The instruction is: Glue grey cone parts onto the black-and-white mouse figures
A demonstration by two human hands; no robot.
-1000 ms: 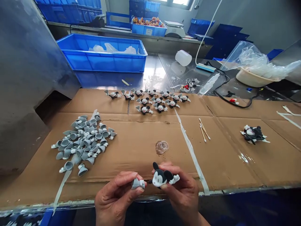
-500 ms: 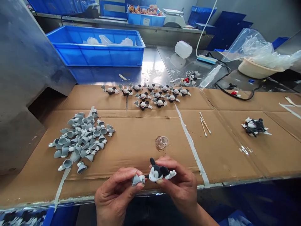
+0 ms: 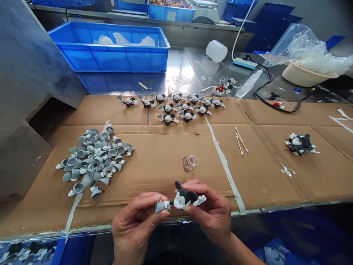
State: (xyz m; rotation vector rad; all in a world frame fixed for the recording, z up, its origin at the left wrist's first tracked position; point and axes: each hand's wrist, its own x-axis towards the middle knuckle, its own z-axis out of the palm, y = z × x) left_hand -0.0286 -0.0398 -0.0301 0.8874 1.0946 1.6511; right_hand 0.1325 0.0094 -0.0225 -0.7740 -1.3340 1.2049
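Observation:
Between the thumb and fingers of my left hand (image 3: 139, 219) is a small grey cone with a white toy hand (image 3: 162, 207). My right hand (image 3: 211, 211) pinches a black-and-white mouse figurine (image 3: 182, 198) with round black ears and one white hand pointing right. The white end of the cone piece meets the figurine's black arm stub, near the table's front edge. On the left of the cardboard lies a pile of similar grey cone pieces (image 3: 96, 158). Several figurines with cones on their arms (image 3: 168, 108) stand in rows at the back of the cardboard.
A shallow clear dish (image 3: 190, 162) sits just beyond my hands, with cotton swabs (image 3: 241, 140) to its right. Farther right lies a clump of black-and-white figurines (image 3: 300, 144). Behind are a blue crate (image 3: 110, 59), a painted figurine (image 3: 224, 87) and a bowl of plastic bags (image 3: 306, 75).
The camera view has shifted slightly, so the table scene sits a little higher. Both hands keep the cone piece and the figurine together in almost the same pose.

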